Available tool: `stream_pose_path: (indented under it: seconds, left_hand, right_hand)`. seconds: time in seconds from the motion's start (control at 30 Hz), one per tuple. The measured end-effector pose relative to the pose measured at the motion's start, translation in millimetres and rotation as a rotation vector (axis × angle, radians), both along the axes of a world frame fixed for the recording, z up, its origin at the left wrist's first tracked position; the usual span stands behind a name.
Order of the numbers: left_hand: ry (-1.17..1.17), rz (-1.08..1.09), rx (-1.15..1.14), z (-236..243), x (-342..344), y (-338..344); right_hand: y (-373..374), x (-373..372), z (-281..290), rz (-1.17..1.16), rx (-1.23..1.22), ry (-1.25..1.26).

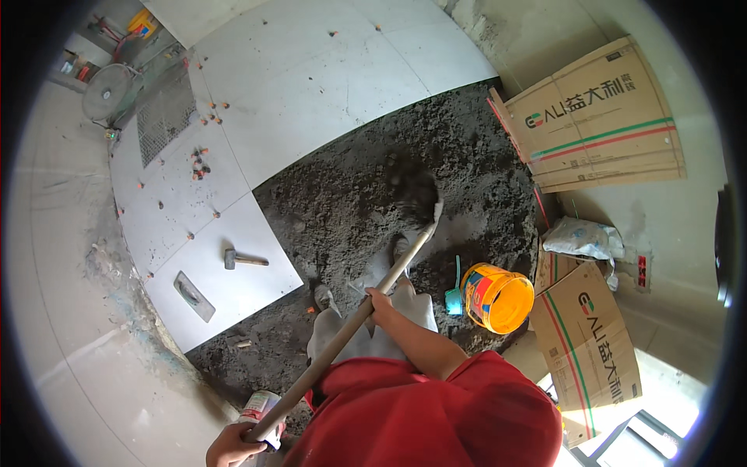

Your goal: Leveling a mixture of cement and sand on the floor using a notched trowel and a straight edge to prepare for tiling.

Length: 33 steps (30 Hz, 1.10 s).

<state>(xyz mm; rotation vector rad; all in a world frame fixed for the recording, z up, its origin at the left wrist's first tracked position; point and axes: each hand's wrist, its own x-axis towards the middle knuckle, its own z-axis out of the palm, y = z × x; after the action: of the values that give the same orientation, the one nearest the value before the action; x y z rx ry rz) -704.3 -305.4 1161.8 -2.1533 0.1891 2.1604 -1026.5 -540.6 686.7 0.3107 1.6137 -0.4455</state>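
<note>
A long wooden-handled shovel (336, 342) slants across my body, its head loaded with or sunk in dark, loose mortar (334, 202). The blade is blurred, so its edge cannot be made out. My right hand (379, 306) is wrapped round the middle of the handle, in front of my legs. Low at the left, my left hand (233, 446) grips the handle's end, close beside a white and red tub (259, 406). Both my feet stand in the mortar.
Large pale tiles (311, 86) border the mortar, bearing a rubber mallet (245, 259), a trowel (194, 296) and several small orange pieces. At right stand a yellow bucket (510, 302), a teal scoop (454, 300), cardboard sheets (599, 117) and a white bag (582, 238) by the wall.
</note>
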Motion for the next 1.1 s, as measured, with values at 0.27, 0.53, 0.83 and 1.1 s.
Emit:
stream_pose_path:
  seconds: [0.27,0.53,0.83,1.1]
  left_hand:
    - [0.063,-0.072,-0.051,121,120,157]
    - [-0.812,-1.266,-0.451,131,83,115]
    - [-0.722,-1.443,-0.395,140,-39,-23]
    - [-0.992,-1.402,-0.398,65,-162,-47]
  right_hand:
    - [140,76,119,0.365,-0.191,0.188]
    - [133,37,187,1.370,-0.435,0.110]
    - [87,-68,79,0.609,-0.258,0.146]
    - [54,-44,13,-0.366,0.129,-0.226]
